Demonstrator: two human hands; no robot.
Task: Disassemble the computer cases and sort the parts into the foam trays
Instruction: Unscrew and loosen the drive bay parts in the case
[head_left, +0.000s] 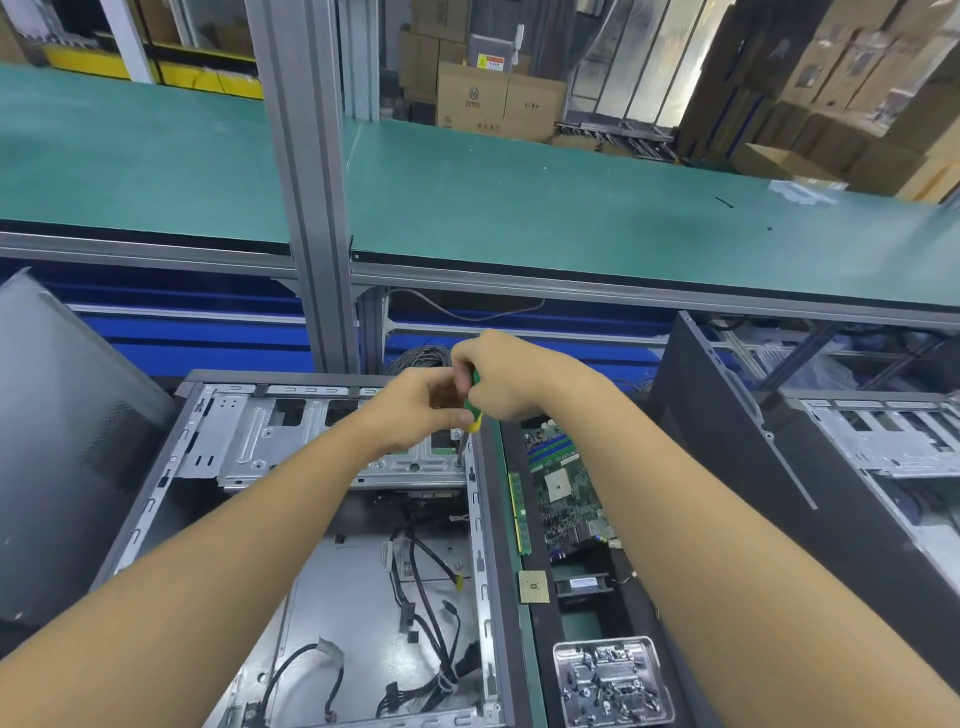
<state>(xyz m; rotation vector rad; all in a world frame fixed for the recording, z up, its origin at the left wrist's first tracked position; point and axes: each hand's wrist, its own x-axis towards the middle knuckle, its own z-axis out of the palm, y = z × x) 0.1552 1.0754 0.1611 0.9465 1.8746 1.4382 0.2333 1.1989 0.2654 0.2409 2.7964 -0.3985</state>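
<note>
Warehouse backdrop: cardboard boxes (498, 98) behind a green surface (571, 208). Up front the open computer case (363, 571) lies flat, with both hands on a green screwdriver (472, 410). The right hand (501, 382) has its grip round the handle and the left hand (415, 410) is pinching it lower down. Tip sits on a screw (458, 462) in the drive cage (249, 436), so I'd guess unscrewing; next up, lifting that cage out. Motherboard (563, 483) lies just right of the case. Box labels are too small to read.

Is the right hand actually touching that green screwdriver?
Touching. The head view shows the right hand curled round the top of the green screwdriver, no gap between them.
</note>
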